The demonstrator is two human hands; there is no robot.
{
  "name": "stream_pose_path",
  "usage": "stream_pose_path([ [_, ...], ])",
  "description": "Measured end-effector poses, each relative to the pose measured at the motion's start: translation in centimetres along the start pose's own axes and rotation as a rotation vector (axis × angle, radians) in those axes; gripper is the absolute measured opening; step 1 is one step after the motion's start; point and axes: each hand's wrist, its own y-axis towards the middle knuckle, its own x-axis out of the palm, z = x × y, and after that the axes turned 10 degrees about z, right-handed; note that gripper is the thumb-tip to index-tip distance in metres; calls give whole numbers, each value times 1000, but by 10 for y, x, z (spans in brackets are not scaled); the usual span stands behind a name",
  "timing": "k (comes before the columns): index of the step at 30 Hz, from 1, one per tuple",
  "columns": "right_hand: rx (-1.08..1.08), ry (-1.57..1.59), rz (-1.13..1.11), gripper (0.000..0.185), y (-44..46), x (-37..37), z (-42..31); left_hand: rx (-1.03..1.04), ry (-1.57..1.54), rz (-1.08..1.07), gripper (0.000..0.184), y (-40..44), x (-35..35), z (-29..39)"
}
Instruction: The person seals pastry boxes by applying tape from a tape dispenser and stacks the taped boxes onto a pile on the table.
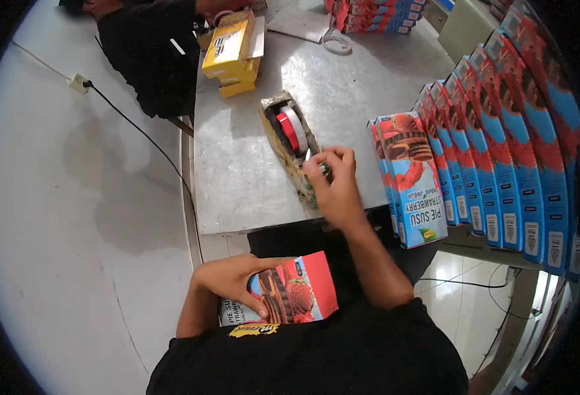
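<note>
My left hand [227, 280] is wrapped round a red and blue pie box [296, 289], held against my body at lap height. The red end flap of that box stands open toward the right. Over the front end of the tape dispenser [278, 148], my right hand [336, 187] has its thumb and forefinger pinched together. A small pale strip of tape [308, 155] shows at those fingertips. A red-cored tape roll [292, 130] sits inside the dispenser, which is wrapped in brown tape.
On the metal table [237, 178] stand yellow boxes [230, 52], scissors [336, 43] and more red boxes [382, 14]. A long row of pie boxes [500, 145] leans at the right, a flat-fronted box [411, 178] before it. Another person [148, 52] is at the far left.
</note>
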Motion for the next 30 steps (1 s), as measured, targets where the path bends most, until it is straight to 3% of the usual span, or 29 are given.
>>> stream_pose_path([
  [5, -101, -80, -32, 14, -21, -45, -16, 14, 189, 27, 110, 4, -2, 4],
  [11, 66, 70, -67, 19, -10, -47, -22, -25, 92, 84, 104, 15, -9, -1],
  [15, 32, -53, -65, 20, -24, -55, -6, 17, 142, 156, 101, 10, -11, -3],
  [19, 195, -4, -49, 20, -33, -77, 3, 38, 138, 158, 103, 19, -15, -6],
  [21, 123, 1, -25, 25, -22, -73, -9, 7, 144, 128, 103, 21, -9, -5],
  [23, -145, 4, -43, 38, 2, -51, -18, 11, 178, 94, 103, 31, -10, 3],
  [24, -142, 6, -31, 38, 5, -45, -22, -5, 187, 92, 103, 33, -10, 8],
  [26, 61, 246, -165, 51, 12, -37, -27, 2, 224, 101, 102, 33, -15, 19],
  [30, 131, 289, -102, 52, -12, -64, -23, 27, 210, 187, 98, 20, -27, 17],
])
